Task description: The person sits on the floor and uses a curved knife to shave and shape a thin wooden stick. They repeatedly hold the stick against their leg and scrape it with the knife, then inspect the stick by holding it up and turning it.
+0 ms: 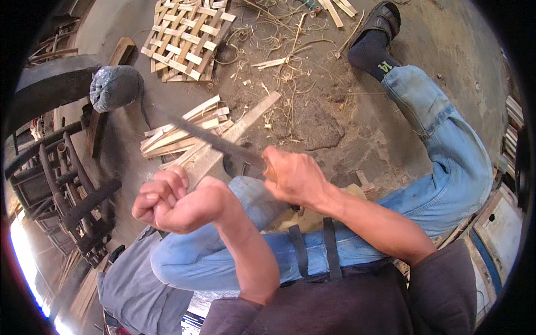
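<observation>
My left hand [178,201] is closed on the near end of a flat, pale wooden strip [245,124], which slants up and away to the right. My right hand [298,177] grips the handle of a long, dark-bladed knife [209,138]. The blade points up and left, crossing over the strip; motion blurs its far end. Whether the edge touches the strip I cannot tell. Beneath the crossing lies a loose pile of split strips [184,133] on the ground.
A square woven panel of strips [187,39] lies at the far left. Thin shavings [290,84] litter the floor. To the left stand a dark wooden frame [70,190] and a grey wrapped bundle [116,88]. My jeans-clad right leg [446,145] stretches out at the right.
</observation>
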Motion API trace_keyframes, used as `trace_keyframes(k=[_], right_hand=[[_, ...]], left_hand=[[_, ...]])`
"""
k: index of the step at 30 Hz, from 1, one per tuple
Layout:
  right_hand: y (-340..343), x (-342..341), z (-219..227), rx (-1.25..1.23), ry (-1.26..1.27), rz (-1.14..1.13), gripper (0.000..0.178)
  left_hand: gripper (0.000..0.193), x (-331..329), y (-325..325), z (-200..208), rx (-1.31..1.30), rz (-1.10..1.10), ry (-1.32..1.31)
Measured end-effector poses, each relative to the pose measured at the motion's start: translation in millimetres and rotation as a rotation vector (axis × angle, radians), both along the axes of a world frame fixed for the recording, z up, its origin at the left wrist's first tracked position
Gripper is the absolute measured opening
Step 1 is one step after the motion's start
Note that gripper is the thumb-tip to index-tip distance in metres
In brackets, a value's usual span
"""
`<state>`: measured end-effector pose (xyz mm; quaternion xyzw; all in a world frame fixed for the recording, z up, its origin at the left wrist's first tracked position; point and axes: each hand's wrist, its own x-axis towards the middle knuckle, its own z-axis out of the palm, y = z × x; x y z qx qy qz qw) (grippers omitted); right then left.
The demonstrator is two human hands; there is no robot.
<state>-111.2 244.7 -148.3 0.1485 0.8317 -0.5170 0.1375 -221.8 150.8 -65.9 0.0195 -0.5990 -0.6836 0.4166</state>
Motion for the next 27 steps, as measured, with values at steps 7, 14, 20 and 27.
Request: trace_keyframes(k=[7, 14, 20, 27], right_hand=[[-1, -10, -33, -0.958, -0.380, -0.805, 0.051], [32, -52, -10, -1.394, -0.065, -0.623, 0.035], [61, -62, 50, -1.131, 0.109, -0.236, 0.036], [37, -45, 45, -0.940, 0.041, 0.056, 0.047]], left_hand=[[0.011, 38, 2, 9, 0.062, -0.450, 0.121], [0.022, 133, -31, 14, -0.105, -0.755, 0.047], [0.041, 89, -99, 16, -0.031, -0.650, -0.329], [0.032, -18, -23, 28, -0.487, -0.523, -0.586]])
